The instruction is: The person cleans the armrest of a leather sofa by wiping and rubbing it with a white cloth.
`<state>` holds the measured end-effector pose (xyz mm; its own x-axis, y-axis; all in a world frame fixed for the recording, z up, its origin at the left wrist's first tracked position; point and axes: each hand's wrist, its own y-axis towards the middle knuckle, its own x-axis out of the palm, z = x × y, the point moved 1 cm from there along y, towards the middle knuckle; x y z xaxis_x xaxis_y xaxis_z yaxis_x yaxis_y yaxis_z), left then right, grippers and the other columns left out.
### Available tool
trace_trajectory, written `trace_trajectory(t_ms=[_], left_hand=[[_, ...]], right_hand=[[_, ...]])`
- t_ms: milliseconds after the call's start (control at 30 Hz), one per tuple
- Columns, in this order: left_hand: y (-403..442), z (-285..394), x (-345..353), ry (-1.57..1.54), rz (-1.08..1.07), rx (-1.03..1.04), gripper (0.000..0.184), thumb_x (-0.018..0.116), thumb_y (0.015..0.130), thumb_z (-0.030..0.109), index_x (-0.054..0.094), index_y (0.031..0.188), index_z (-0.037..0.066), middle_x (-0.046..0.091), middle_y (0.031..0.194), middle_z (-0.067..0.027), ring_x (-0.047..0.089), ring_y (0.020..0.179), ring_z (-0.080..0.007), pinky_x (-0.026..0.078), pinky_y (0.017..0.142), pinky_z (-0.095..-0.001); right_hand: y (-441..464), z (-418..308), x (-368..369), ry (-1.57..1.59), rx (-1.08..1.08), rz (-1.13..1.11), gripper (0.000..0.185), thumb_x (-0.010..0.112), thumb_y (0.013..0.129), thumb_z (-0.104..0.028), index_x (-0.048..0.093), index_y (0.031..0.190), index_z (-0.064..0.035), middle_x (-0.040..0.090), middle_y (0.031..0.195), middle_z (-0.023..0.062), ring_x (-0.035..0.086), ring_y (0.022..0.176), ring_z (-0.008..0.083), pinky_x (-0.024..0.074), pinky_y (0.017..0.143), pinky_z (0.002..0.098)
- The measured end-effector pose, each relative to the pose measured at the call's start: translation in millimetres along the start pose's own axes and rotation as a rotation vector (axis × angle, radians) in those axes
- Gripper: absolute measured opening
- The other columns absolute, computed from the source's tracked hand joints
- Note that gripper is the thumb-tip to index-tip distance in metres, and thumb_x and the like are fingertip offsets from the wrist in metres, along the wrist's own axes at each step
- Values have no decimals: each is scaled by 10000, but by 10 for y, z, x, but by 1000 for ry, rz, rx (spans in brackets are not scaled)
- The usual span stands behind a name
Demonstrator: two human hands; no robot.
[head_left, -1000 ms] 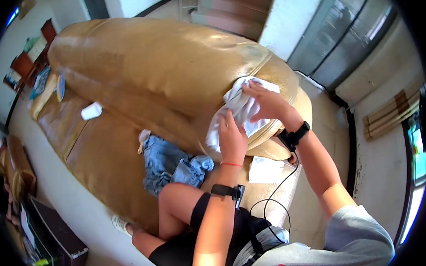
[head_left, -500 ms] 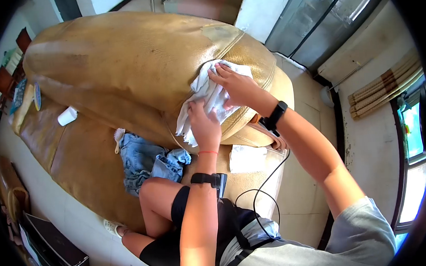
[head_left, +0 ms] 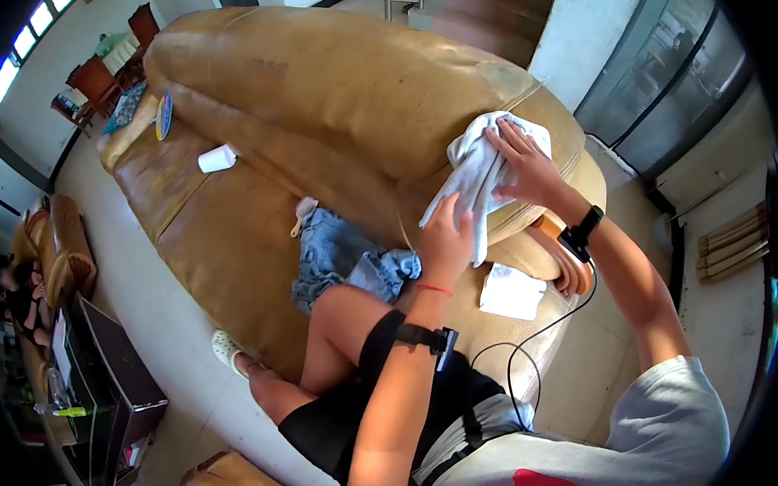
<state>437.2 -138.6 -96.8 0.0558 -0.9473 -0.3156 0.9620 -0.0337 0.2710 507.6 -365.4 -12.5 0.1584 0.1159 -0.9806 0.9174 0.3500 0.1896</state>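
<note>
A white cloth (head_left: 477,162) lies draped over the top of the tan leather sofa's (head_left: 354,78) backrest near its end, one part hanging down the front. My right hand (head_left: 528,167) lies flat on the cloth's upper part, fingers stretched out. Lower down, my left hand (head_left: 448,244) is at the cloth's near edge, its fingers extended and slightly bent. Whether the left fingertips touch the cloth, I cannot tell.
Blue denim clothing (head_left: 341,254) lies on the seat beside a hairbrush (head_left: 303,214). A white cup (head_left: 217,159) lies on its side farther along. A white paper-like sheet (head_left: 512,291) rests near the wooden armrest (head_left: 566,256). A black cable (head_left: 535,336) loops by my lap.
The view has turned left, so the sofa appears farther right. The cloth looks less bunched. My left hand has come to its near edge, while my right hand stays on it.
</note>
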Motion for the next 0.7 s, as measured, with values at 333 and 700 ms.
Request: trace_trajectory(t_ms=[333,700], left_hand=[[583,145,1155,335,3,115,785,606,1020,361,282,1663,48,76,1689,-411,108,1550,-620,135,1222,-720],[379,83,737,193,115,189,513,664,966,131,576,1471,112,457,1583,-245,486,1414,-452,400,1145,-558]], right_hand=[[359,475,8,-67,207,-251,1457,1029,442,-302,276,1681,-149,200,1746,225,220,1615,400,340,1222,644],[342,473,-2,-85,164,-235,1483,1037,415,-337,281,1675,-136,279,1707,261,311,1576,410,384,1191,638]])
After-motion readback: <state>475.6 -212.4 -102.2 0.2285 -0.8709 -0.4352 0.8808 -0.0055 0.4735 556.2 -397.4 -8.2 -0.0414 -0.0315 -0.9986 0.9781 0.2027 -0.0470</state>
